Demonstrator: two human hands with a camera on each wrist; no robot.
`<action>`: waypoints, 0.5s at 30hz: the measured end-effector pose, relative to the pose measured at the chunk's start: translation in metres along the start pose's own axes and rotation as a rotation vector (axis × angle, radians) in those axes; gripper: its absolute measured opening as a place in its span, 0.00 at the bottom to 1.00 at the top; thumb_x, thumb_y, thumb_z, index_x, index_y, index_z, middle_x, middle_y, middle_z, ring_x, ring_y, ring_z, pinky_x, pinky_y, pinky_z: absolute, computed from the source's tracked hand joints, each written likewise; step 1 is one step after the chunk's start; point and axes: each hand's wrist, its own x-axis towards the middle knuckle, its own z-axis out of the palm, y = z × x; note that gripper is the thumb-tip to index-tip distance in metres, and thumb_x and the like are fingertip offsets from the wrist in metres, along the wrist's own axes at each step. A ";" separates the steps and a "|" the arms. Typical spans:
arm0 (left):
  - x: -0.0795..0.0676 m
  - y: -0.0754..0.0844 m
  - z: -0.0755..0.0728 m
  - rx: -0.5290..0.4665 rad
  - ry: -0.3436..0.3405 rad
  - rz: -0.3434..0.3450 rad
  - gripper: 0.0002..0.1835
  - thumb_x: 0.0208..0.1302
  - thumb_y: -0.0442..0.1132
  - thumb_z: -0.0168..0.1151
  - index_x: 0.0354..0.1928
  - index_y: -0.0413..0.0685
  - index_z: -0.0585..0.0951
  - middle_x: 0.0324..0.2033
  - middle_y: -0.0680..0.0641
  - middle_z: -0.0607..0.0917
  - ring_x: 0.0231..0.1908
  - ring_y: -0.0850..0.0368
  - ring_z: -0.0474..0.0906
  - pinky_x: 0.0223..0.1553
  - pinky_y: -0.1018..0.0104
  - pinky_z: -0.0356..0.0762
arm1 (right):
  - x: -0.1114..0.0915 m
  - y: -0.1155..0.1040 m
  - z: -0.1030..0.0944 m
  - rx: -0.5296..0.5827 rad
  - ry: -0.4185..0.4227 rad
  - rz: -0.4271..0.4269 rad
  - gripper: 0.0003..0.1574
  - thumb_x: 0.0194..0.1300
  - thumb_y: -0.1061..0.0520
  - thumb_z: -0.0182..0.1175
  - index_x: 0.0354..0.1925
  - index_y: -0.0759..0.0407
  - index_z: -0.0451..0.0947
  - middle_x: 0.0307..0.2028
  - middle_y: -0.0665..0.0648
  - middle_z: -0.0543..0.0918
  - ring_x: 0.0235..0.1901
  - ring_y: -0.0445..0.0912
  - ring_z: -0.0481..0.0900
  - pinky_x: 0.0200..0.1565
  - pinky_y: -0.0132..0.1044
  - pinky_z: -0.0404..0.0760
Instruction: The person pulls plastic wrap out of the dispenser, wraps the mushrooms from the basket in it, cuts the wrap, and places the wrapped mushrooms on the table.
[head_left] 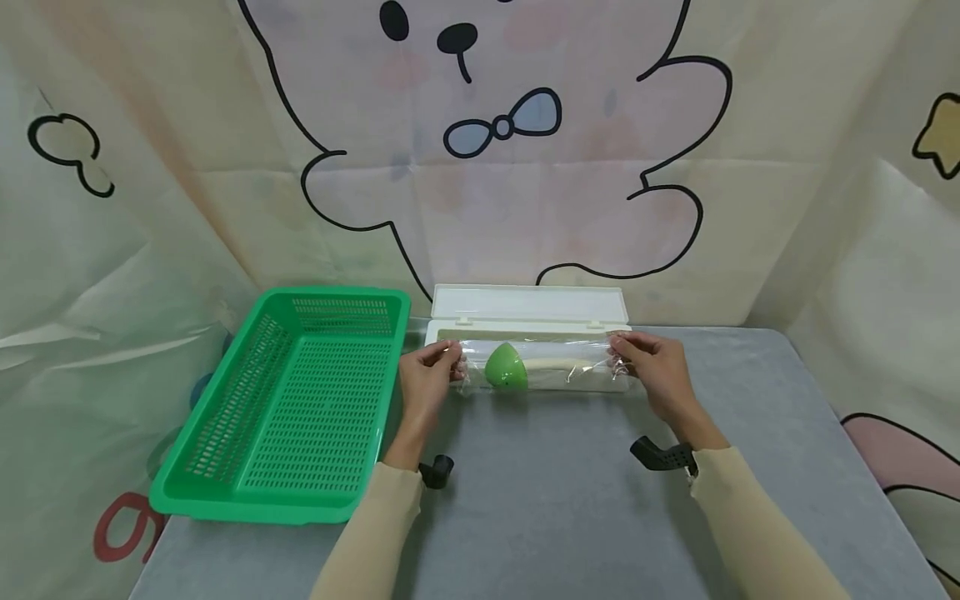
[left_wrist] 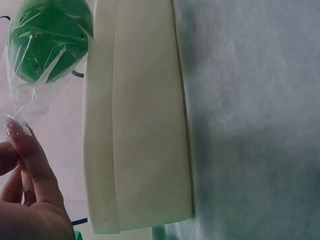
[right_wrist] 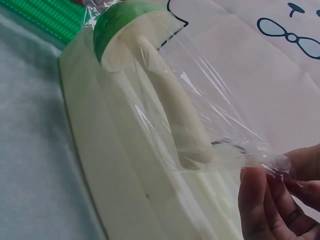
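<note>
A mushroom-shaped thing with a green cap (head_left: 507,367) and a long cream stem (right_wrist: 175,107) lies inside clear plastic wrap (head_left: 577,377). My left hand (head_left: 427,379) pinches the wrap's left end, beside the cap. At the other end, past the stem's tip, my right hand (head_left: 660,371) pinches the gathered film between thumb and fingers. The wrapped thing is held above the front of a long white box (head_left: 528,304), whose lid stands raised at the back. In the left wrist view the box's front wall (left_wrist: 150,120) shows below the wrapped cap.
To the left stands a green plastic basket (head_left: 315,492) with slotted walls, on the grey table (head_left: 540,500). A printed cloth (head_left: 480,200) hangs right behind the box and along both sides. Black straps (head_left: 663,455) sit on both wrists.
</note>
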 end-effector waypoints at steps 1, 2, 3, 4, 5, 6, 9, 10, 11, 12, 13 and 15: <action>0.001 0.001 -0.001 -0.002 -0.007 0.008 0.11 0.67 0.33 0.68 0.46 0.31 0.87 0.34 0.34 0.88 0.25 0.60 0.83 0.28 0.70 0.83 | 0.001 -0.003 0.000 0.010 -0.002 0.001 0.28 0.74 0.53 0.62 0.58 0.77 0.76 0.35 0.42 0.86 0.33 0.34 0.84 0.36 0.28 0.83; 0.002 0.002 -0.001 -0.003 -0.013 0.013 0.11 0.67 0.33 0.68 0.46 0.32 0.87 0.34 0.35 0.88 0.25 0.60 0.84 0.29 0.70 0.84 | 0.002 -0.005 0.000 0.018 -0.005 0.005 0.28 0.74 0.53 0.62 0.58 0.77 0.76 0.35 0.42 0.86 0.33 0.34 0.84 0.36 0.27 0.83; 0.002 0.003 -0.002 -0.006 -0.019 0.017 0.10 0.67 0.33 0.68 0.45 0.32 0.87 0.33 0.35 0.88 0.25 0.59 0.84 0.29 0.69 0.84 | 0.003 -0.008 0.000 0.039 -0.007 0.011 0.28 0.74 0.54 0.62 0.59 0.77 0.76 0.36 0.42 0.86 0.33 0.34 0.83 0.36 0.27 0.83; 0.003 0.004 -0.002 0.000 -0.024 0.022 0.10 0.67 0.33 0.68 0.45 0.32 0.87 0.33 0.35 0.88 0.25 0.60 0.84 0.29 0.69 0.84 | 0.004 -0.010 -0.001 0.054 -0.009 0.013 0.28 0.74 0.55 0.62 0.59 0.78 0.75 0.36 0.42 0.86 0.33 0.34 0.83 0.35 0.27 0.83; 0.003 0.005 -0.003 0.003 -0.030 0.027 0.09 0.67 0.32 0.68 0.45 0.32 0.88 0.33 0.36 0.88 0.25 0.59 0.84 0.29 0.68 0.84 | 0.005 -0.012 -0.001 0.077 -0.013 0.018 0.28 0.74 0.55 0.62 0.59 0.78 0.75 0.36 0.43 0.86 0.32 0.35 0.82 0.35 0.27 0.83; 0.003 0.006 -0.003 0.005 -0.036 0.031 0.09 0.67 0.32 0.68 0.44 0.32 0.88 0.33 0.36 0.88 0.25 0.59 0.84 0.29 0.68 0.84 | 0.006 -0.014 -0.002 0.100 -0.020 0.022 0.28 0.74 0.56 0.62 0.59 0.79 0.74 0.36 0.44 0.86 0.32 0.35 0.82 0.34 0.27 0.83; 0.004 0.011 -0.002 0.007 -0.048 0.036 0.09 0.68 0.33 0.68 0.44 0.33 0.88 0.33 0.36 0.88 0.26 0.59 0.84 0.30 0.67 0.85 | 0.008 -0.021 -0.005 0.159 -0.049 0.030 0.28 0.73 0.57 0.63 0.58 0.81 0.74 0.35 0.48 0.86 0.31 0.37 0.82 0.34 0.27 0.82; 0.005 0.013 -0.002 0.002 -0.051 0.035 0.09 0.68 0.33 0.68 0.44 0.32 0.88 0.33 0.36 0.88 0.27 0.59 0.85 0.31 0.67 0.85 | 0.009 -0.023 -0.006 0.162 -0.057 0.030 0.28 0.73 0.56 0.63 0.57 0.81 0.74 0.35 0.49 0.85 0.31 0.37 0.82 0.34 0.27 0.82; 0.006 0.015 -0.001 -0.012 -0.054 0.030 0.10 0.68 0.33 0.68 0.45 0.32 0.87 0.33 0.36 0.88 0.27 0.59 0.84 0.31 0.67 0.85 | 0.009 -0.025 -0.006 0.161 -0.064 0.030 0.27 0.73 0.55 0.63 0.56 0.80 0.75 0.35 0.50 0.85 0.31 0.37 0.82 0.34 0.27 0.82; 0.007 0.017 -0.001 -0.026 -0.055 0.023 0.11 0.68 0.33 0.68 0.45 0.31 0.87 0.33 0.36 0.87 0.27 0.59 0.84 0.31 0.66 0.85 | 0.010 -0.027 -0.007 0.159 -0.069 0.028 0.26 0.73 0.55 0.63 0.55 0.80 0.76 0.34 0.50 0.85 0.31 0.38 0.82 0.34 0.27 0.82; 0.008 0.020 0.000 -0.039 -0.054 0.015 0.11 0.68 0.33 0.68 0.45 0.30 0.87 0.33 0.36 0.87 0.28 0.59 0.85 0.32 0.66 0.85 | 0.011 -0.029 -0.008 0.158 -0.071 0.027 0.26 0.73 0.55 0.63 0.54 0.79 0.76 0.34 0.50 0.85 0.31 0.38 0.82 0.34 0.27 0.82; 0.011 0.025 0.002 -0.062 -0.052 0.000 0.12 0.68 0.34 0.68 0.46 0.29 0.86 0.33 0.37 0.87 0.28 0.59 0.85 0.32 0.67 0.85 | 0.012 -0.033 -0.009 0.149 -0.066 0.026 0.23 0.73 0.55 0.63 0.52 0.77 0.78 0.34 0.50 0.85 0.31 0.38 0.81 0.34 0.27 0.82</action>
